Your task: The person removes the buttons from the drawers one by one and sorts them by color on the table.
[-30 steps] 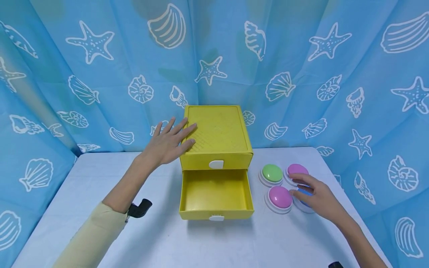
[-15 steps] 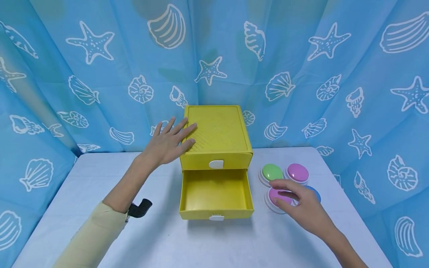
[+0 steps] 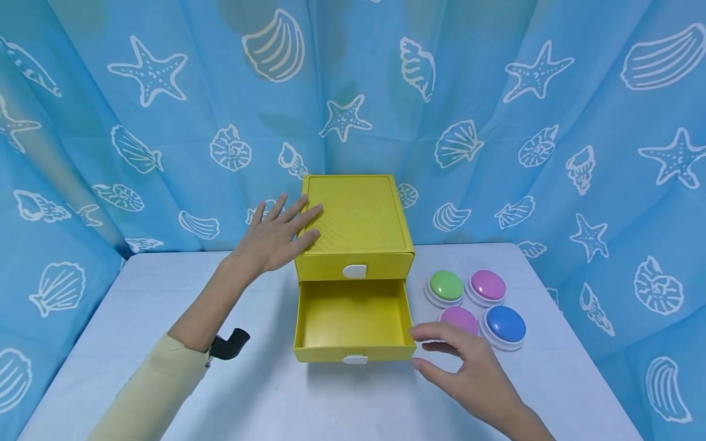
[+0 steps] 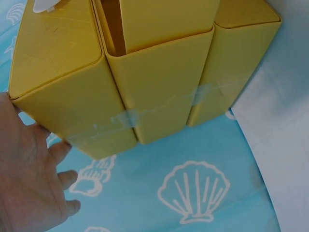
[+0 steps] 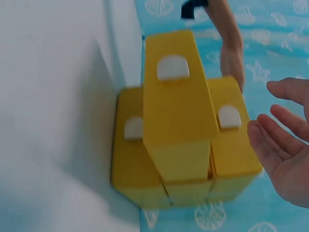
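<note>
A yellow drawer cabinet (image 3: 358,214) stands at the table's middle, its pulled-out drawer (image 3: 325,355) showing a bare inside and a white handle (image 3: 355,359). Fingers spread, my left hand (image 3: 267,242) rests on the left edge of the cabinet top; the left wrist view shows this hand (image 4: 29,169) against the cabinet's side (image 4: 72,106). My right hand (image 3: 463,367) holds nothing, thumb and fingers apart beside the drawer's front right corner. In the right wrist view the hand (image 5: 287,154) is beside the drawer (image 5: 181,106), palm showing.
Right of the cabinet sit round domed push buttons on white bases: green (image 3: 447,286), pink (image 3: 488,285), blue (image 3: 505,324) and another pink one (image 3: 459,318), partly behind my right hand. A blue shell-print curtain (image 3: 342,73) hangs behind the white table (image 3: 248,392).
My right hand has moved left and nearer to me, from over the blue button past the near pink one to the drawer's corner. The left hand and the drawer have stayed put.
</note>
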The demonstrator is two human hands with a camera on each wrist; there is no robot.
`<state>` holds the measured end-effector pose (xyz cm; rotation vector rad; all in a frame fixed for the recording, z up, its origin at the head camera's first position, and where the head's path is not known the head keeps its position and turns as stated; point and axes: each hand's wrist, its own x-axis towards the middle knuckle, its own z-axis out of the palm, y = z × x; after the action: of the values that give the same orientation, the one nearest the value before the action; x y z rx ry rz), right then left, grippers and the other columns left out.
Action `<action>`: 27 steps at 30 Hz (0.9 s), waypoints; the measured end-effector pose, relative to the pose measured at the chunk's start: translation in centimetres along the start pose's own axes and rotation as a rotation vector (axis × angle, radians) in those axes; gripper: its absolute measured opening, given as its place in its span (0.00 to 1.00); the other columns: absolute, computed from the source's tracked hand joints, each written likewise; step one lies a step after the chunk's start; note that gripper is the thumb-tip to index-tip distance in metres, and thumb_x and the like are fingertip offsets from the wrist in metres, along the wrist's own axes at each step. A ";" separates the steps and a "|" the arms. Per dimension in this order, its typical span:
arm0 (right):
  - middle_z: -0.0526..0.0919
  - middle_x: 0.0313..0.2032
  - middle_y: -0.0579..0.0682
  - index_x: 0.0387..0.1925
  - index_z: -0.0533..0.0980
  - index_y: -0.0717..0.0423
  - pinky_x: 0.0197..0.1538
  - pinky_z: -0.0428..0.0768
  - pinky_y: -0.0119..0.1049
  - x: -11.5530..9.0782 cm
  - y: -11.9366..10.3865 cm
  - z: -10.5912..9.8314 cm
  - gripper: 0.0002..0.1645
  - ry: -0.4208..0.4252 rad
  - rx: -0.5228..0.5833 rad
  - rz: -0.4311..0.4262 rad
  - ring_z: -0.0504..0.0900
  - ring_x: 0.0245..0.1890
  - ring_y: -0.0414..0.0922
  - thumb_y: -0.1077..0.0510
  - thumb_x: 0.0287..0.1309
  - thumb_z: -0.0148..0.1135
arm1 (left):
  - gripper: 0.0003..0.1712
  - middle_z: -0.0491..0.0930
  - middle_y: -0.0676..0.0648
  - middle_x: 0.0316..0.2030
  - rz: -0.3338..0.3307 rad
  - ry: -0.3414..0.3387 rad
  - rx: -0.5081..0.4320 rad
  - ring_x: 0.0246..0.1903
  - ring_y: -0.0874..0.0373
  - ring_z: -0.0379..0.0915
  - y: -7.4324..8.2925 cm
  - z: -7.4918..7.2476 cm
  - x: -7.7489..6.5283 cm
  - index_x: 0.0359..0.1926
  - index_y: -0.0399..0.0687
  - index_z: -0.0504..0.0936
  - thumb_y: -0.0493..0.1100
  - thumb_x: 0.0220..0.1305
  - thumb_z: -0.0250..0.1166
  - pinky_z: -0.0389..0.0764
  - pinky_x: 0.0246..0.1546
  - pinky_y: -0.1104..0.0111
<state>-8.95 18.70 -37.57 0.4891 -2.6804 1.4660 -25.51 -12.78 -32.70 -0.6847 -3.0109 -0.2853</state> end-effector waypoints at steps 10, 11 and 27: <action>0.80 0.39 0.38 0.43 0.78 0.49 0.44 0.77 0.31 -0.7 -0.1 4.2 0.19 -0.105 0.107 0.041 0.79 0.41 0.36 0.50 0.48 0.70 | 0.35 0.40 0.50 0.71 -0.006 0.002 0.008 0.68 0.45 0.27 0.0 0.1 0.0 0.71 0.65 0.47 0.68 0.66 0.32 0.25 0.62 0.47; 0.80 0.39 0.37 0.43 0.78 0.48 0.44 0.77 0.31 -0.8 0.0 4.6 0.19 -0.109 0.104 0.039 0.80 0.41 0.36 0.49 0.48 0.70 | 0.35 0.40 0.50 0.71 -0.006 0.003 0.007 0.68 0.45 0.27 0.0 0.1 0.0 0.71 0.65 0.47 0.68 0.66 0.32 0.25 0.61 0.47; 0.82 0.40 0.40 0.45 0.78 0.50 0.42 0.77 0.26 -0.3 2.0 7.7 0.19 -0.035 -0.005 -0.023 0.80 0.40 0.36 0.52 0.49 0.69 | 0.35 0.40 0.51 0.71 -0.003 0.007 -0.003 0.68 0.46 0.27 -0.1 0.0 0.0 0.71 0.66 0.47 0.68 0.66 0.32 0.25 0.62 0.47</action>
<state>-8.38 13.42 -43.52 0.5481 -2.6946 1.4580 -25.53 -12.83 -32.75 -0.6786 -3.0055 -0.2918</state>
